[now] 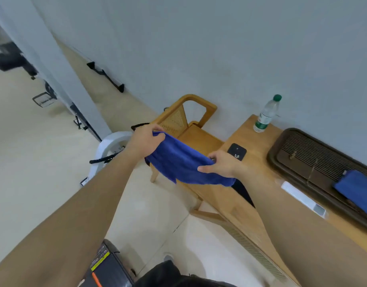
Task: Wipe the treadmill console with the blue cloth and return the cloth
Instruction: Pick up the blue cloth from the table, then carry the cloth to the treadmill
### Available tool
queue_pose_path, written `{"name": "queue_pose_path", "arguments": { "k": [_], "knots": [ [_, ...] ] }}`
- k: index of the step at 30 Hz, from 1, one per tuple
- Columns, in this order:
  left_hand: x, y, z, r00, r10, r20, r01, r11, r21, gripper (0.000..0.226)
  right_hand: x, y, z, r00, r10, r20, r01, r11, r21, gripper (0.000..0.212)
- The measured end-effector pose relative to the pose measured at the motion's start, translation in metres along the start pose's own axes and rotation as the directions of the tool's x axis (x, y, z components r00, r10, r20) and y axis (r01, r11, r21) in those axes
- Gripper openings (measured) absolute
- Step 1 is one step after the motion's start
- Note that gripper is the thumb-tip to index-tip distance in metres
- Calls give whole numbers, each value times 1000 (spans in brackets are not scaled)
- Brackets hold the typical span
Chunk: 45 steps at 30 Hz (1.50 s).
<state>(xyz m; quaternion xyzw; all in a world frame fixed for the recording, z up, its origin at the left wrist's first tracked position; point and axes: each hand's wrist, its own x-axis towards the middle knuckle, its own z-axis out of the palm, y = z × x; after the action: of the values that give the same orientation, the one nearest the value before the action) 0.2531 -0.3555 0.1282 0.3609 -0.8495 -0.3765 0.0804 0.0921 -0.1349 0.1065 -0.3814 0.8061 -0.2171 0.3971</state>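
The blue cloth (182, 162) hangs stretched between both hands, above the gap between a wooden chair and a wooden table. My left hand (146, 141) grips its upper left edge. My right hand (222, 164) pinches its right edge, thumb on top. A black corner of the treadmill (105, 266) with a yellow label and an orange stripe shows at the bottom edge; its console is out of view.
A wooden chair (199, 112) stands against the wall. The wooden table (251, 195) holds a water bottle (266, 114), a black square pad (237, 151), a white bar-shaped object (302, 198) and a dark slatted tray (315, 160) with a second blue cloth (358, 191). White equipment (108, 146) stands left.
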Motion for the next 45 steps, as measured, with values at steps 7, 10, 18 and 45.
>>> {"name": "queue_pose_path", "arguments": {
  "k": [7, 10, 18, 45],
  "knots": [
    [-38, -127, -114, 967, -253, -24, 254, 965, 67, 48, 111, -140, 76, 984, -162, 73, 172, 971, -163, 40],
    [-56, -174, -151, 929, -366, -59, 368, 930, 25, 43, 151, -204, 118, 960, -233, 154, 261, 944, -200, 33],
    [-98, -302, -237, 754, -652, -73, 649, 758, -71, 48, 244, -365, 237, 803, -333, 494, 509, 814, -278, 27],
    [-387, -523, -364, -387, -878, -280, 446, 88, -891, 52, 176, -743, 696, -149, -161, 976, 977, 125, 170, 43]
  ]
}}
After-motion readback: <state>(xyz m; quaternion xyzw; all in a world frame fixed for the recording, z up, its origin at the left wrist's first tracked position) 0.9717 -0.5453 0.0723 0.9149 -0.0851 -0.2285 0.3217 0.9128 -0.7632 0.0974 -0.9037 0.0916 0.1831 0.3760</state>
